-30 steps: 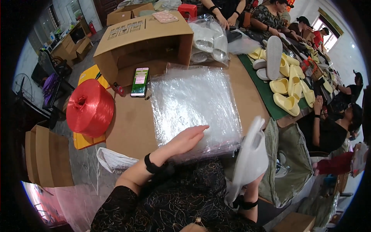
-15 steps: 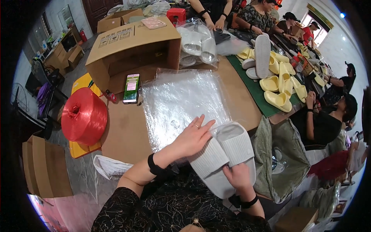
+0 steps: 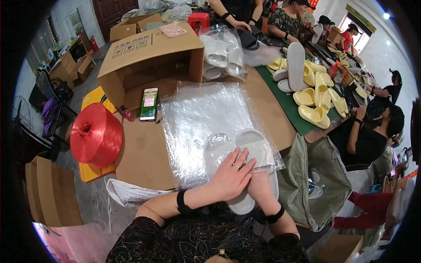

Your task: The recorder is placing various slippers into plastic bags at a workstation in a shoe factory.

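Note:
A pair of pale grey ribbed slippers (image 3: 241,204) lies toe end inside a clear plastic bag (image 3: 199,115), their heel ends sticking out toward me. My left hand (image 3: 231,172) rests on the bag over the slippers, fingers stretched out, a ring on one of them. Against it, at the bag's mouth, my right hand (image 3: 262,189) grips the slippers from the heel side. Its fingertips are hidden behind my left hand and the slippers.
On the cardboard-topped table (image 3: 142,151) are a phone (image 3: 149,104), a red twine roll (image 3: 96,135) and an open carton (image 3: 149,57). Bagged slippers (image 3: 222,52) stand behind; yellow slippers (image 3: 322,94) lie right. A green sack (image 3: 302,188) hangs right. Several people work beyond.
The slippers have gone into the bag at their toe ends. Both hands have come together at the bag's mouth, my left one now lying over the film.

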`<move>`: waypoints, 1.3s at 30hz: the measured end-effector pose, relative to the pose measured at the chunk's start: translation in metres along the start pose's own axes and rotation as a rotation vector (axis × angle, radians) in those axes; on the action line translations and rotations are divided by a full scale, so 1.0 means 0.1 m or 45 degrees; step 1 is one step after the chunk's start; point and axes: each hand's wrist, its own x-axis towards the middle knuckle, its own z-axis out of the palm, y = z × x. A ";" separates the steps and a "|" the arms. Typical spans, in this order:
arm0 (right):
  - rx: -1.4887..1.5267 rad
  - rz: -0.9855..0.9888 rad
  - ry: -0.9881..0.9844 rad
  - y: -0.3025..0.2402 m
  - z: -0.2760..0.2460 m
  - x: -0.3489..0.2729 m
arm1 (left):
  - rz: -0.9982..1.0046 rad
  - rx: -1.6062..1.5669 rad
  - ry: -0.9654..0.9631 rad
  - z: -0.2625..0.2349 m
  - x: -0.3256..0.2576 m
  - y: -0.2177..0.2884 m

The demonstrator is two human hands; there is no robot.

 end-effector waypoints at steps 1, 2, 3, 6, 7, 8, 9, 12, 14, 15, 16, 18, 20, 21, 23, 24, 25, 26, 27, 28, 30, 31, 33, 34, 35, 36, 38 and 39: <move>0.152 -0.160 0.236 -0.02 0.08 0.04 | 0.002 0.058 0.032 -0.03 0.00 0.04; 0.304 -0.321 0.471 -0.04 0.17 0.10 | 0.001 0.059 0.034 -0.07 0.01 0.06; 0.481 -0.465 0.633 -0.03 0.28 0.22 | 0.025 0.054 0.051 -0.14 0.01 0.10; 0.386 -0.271 0.532 -0.27 0.21 0.74 | 0.054 0.016 0.103 -0.16 -0.05 0.14; 0.337 -0.171 0.487 -0.22 0.04 0.99 | 0.090 -0.008 0.081 -0.18 -0.07 0.17; 0.289 -0.076 0.441 -0.23 -0.02 1.16 | 0.124 -0.029 0.059 -0.19 -0.09 0.17; 0.247 0.011 0.389 -0.24 -0.06 1.31 | 0.116 -0.071 0.039 -0.19 -0.13 0.17; 0.103 0.291 0.235 -0.35 -0.08 1.58 | 0.125 -0.047 0.047 -0.26 -0.14 0.18; 0.149 0.220 0.299 -0.29 0.04 1.58 | 0.126 0.016 0.065 -0.26 -0.14 0.04; 0.221 0.039 0.439 -0.31 0.11 1.53 | 0.113 -0.011 0.050 -0.27 -0.17 -0.05; 0.285 -0.132 0.585 -0.28 0.17 1.44 | 0.114 -0.047 0.035 -0.29 -0.18 -0.09; 1.254 0.076 0.583 -0.34 0.15 1.13 | 0.122 -0.067 0.039 -0.37 -0.24 -0.24; 1.096 -0.065 0.439 -0.38 -0.01 0.68 | -0.017 -0.082 0.173 -0.42 -0.39 -0.41; 0.181 -0.571 0.576 -0.11 0.16 0.49 | -0.141 0.001 0.186 -0.41 -0.45 -0.52; 0.888 -0.385 -0.073 -0.10 -0.10 0.01 | -0.225 0.068 0.226 -0.33 -0.47 -0.80; 1.047 -0.340 -0.432 -0.09 -0.31 -0.11 | -0.309 0.157 0.262 -0.30 -0.50 -0.90; 1.198 -0.283 -0.792 -0.08 -0.53 -0.24 | -0.345 0.189 0.267 -0.26 -0.53 -0.99; 1.328 -0.320 -0.818 -0.12 -0.74 -0.29 | -0.338 0.175 0.254 -0.23 -0.54 -1.05; 1.461 -0.385 -0.596 -0.09 -0.81 -0.33 | -0.380 0.172 0.252 -0.22 -0.53 -1.11; 1.581 -0.451 -0.365 -0.07 -0.85 -0.36 | -0.421 0.171 0.251 -0.20 -0.54 -1.16; 1.444 -0.143 0.095 -0.06 -0.92 -0.20 | -0.429 0.136 0.239 -0.11 -0.57 -1.25; 1.254 0.001 0.221 -0.12 -0.94 -0.02 | -0.463 0.167 0.231 -0.05 -0.60 -1.28; 1.011 0.120 0.372 -0.22 -0.83 0.45 | -0.493 0.203 0.215 0.00 -0.60 -1.30; 0.961 0.099 0.415 -0.19 -0.73 0.65 | -0.465 0.203 0.213 0.02 -0.58 -1.27; 0.771 0.096 0.353 -0.24 -0.67 0.84 | -0.450 0.262 0.213 0.04 -0.60 -1.26; 0.576 0.101 0.298 -0.30 -0.61 0.99 | -0.426 0.316 0.214 0.05 -0.61 -1.25; 0.194 0.079 0.429 -0.30 -0.27 1.34 | -0.424 0.331 0.169 0.05 -0.59 -1.23; 0.105 0.059 0.408 -0.32 -0.15 1.48 | -0.469 0.345 0.152 0.01 -0.59 -1.17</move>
